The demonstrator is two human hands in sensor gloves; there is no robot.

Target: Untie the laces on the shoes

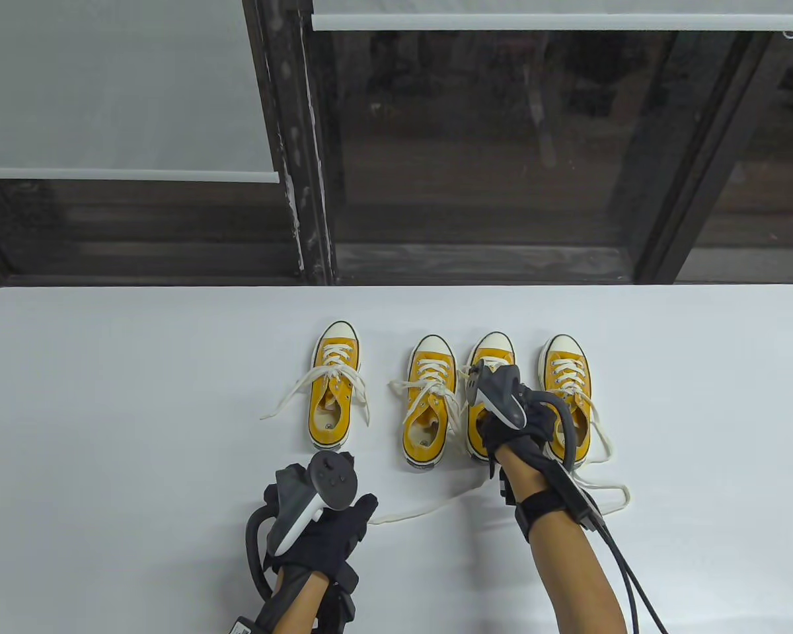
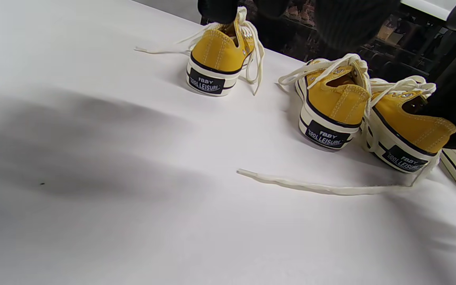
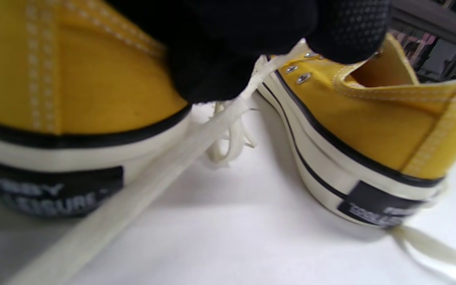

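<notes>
Resting on the third shoe (image 1: pixel 486 396), the right hand (image 1: pixel 512 422) is seen pinching its lace (image 3: pixel 196 138); the left hand (image 1: pixel 320 528) is held relaxed, empty, above the bench (image 1: pixel 106 396).

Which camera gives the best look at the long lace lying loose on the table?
The left wrist view: the loose lace lies whole and sharp there. The table view shows it thin and partly behind the right hand; the right wrist view shows a blurred stretch.
</notes>
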